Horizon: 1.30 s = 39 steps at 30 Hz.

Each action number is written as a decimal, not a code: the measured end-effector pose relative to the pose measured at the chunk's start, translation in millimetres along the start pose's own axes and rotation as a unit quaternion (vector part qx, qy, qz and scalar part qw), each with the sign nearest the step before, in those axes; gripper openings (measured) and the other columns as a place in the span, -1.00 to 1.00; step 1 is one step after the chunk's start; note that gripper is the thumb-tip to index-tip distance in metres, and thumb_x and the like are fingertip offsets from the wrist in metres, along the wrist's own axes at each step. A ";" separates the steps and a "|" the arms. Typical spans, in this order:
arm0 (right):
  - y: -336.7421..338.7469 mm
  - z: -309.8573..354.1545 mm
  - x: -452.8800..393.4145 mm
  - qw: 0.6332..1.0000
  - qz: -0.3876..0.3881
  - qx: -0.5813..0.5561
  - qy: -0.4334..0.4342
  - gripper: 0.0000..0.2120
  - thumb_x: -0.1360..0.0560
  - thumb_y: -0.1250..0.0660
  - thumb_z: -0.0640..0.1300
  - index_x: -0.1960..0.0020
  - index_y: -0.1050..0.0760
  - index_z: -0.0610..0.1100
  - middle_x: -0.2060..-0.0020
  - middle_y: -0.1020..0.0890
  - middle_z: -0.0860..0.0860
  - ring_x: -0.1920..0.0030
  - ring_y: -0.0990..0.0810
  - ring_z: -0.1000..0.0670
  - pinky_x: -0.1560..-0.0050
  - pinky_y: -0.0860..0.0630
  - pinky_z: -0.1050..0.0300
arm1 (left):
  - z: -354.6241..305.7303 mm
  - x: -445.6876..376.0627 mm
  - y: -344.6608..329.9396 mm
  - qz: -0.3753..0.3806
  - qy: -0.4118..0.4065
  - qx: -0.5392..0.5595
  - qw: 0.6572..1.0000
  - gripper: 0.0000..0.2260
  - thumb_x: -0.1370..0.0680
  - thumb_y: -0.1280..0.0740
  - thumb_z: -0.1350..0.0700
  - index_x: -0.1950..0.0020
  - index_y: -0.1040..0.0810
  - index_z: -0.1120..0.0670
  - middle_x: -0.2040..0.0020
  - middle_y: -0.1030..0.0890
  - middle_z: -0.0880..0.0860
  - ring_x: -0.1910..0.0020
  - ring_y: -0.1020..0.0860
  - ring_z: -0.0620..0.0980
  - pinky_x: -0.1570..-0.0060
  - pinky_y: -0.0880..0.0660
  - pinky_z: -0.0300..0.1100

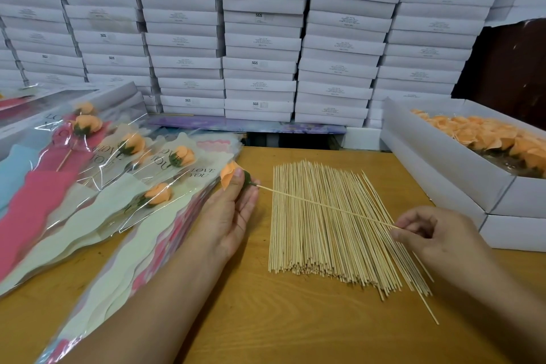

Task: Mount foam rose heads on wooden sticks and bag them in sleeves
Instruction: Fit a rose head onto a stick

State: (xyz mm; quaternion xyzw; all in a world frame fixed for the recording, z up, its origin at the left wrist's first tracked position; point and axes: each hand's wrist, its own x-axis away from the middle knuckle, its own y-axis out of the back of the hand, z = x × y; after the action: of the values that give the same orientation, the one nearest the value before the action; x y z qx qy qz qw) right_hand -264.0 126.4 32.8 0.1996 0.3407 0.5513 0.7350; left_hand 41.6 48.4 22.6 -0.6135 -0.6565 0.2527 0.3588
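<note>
The left hand (233,210) lies palm up near the middle of the wooden table (266,319), its thumb pressing a peach-orange foam rose head with a green calyx (233,176) against the fingertips. A thin pale wooden stick (325,204) runs from the base of that rose head across to the right hand (437,235), which pinches the stick's far end between thumb and forefinger, the other fingers curled in. The stick passes above a loose bundle of pale wooden sticks (331,227) lying flat in the middle of the table, a few strays fanned out at its right side.

Along the left edge lies a pile of clear plastic sleeves printed "LOVE YOU" with pink, cream and blue paper liners (118,186), several already holding peach roses on sticks. At the right edge an open white cardboard box (443,154) sits on another white box and is filled with loose peach foam rose heads (487,133). Stacks of closed white boxes (260,38) rise behind the far edge of the table
</note>
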 end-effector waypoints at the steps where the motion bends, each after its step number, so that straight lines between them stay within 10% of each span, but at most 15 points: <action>1: -0.5 -1.2 0.1 1.000 -0.006 0.002 0.000 -0.84 -0.41 -0.55 -0.16 0.26 -0.62 0.03 0.38 -0.65 0.15 0.32 -0.58 0.21 0.35 -0.36 0.28 | 0.0 0.0 0.0 0.000 0.000 0.000 1.000 -0.57 -0.37 -0.48 0.11 -0.18 -0.58 0.27 0.13 -0.72 0.20 0.22 -0.72 -0.04 0.29 -0.65 -0.26; 21: 0.6 -10.1 2.9 0.990 0.046 0.093 0.101 -0.73 -0.59 -0.30 -0.07 0.26 -0.55 0.14 0.36 -0.65 0.12 0.48 -0.49 0.01 0.41 -0.43 0.05 | -0.2 4.2 -1.9 -0.017 0.002 -0.007 1.000 -0.68 -0.47 -0.45 0.14 -0.15 -0.58 0.27 0.09 -0.70 0.23 0.27 -0.70 -0.06 0.22 -0.66 -0.24; 29: -3.4 -4.9 4.4 0.996 -0.034 0.045 0.070 -0.82 -0.43 -0.52 -0.08 0.29 -0.58 0.07 0.33 -0.61 0.22 0.29 -0.56 0.15 0.44 -0.37 0.32 | -0.9 6.4 -4.2 -0.029 0.002 -0.004 1.000 -0.74 -0.50 -0.44 0.15 -0.11 -0.59 0.26 0.12 -0.71 0.22 0.28 -0.69 -0.05 0.17 -0.65 -0.23; 39: -1.6 -5.3 8.5 0.988 0.002 0.105 0.117 -0.89 -0.53 -0.39 -0.06 0.17 -0.56 0.08 0.47 -0.58 0.02 0.44 -0.51 0.03 0.48 -0.38 0.06 | -0.6 8.6 -5.5 -0.026 0.004 -0.001 1.000 -0.70 -0.43 -0.47 0.14 -0.09 -0.58 0.26 0.13 -0.71 0.22 0.29 -0.69 -0.06 0.19 -0.66 -0.23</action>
State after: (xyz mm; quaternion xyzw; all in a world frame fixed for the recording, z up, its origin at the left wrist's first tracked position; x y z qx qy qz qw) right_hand -265.4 133.5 25.6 0.2106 0.4796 0.5334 0.6641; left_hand 38.7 56.2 28.6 -0.5972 -0.6711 0.2400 0.3680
